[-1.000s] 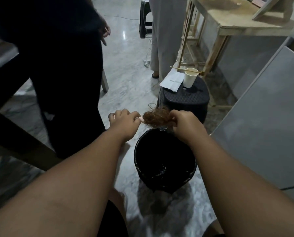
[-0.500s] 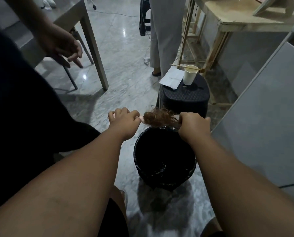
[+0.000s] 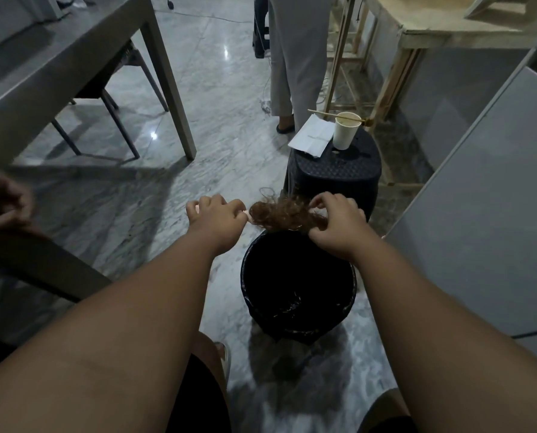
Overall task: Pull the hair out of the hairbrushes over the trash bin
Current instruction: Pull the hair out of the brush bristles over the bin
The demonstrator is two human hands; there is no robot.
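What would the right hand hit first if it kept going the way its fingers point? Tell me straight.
The right hand has its fingers aimed left into the clump of brown hair, already touching. Beyond that, likely the left hand; depth unclear.

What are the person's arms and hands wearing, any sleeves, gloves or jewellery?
Nothing shows on them: both forearms are bare up to the frame edge, with no sleeve in view. The left hand and right hand have no gloves, and no rings or watch can be made out.
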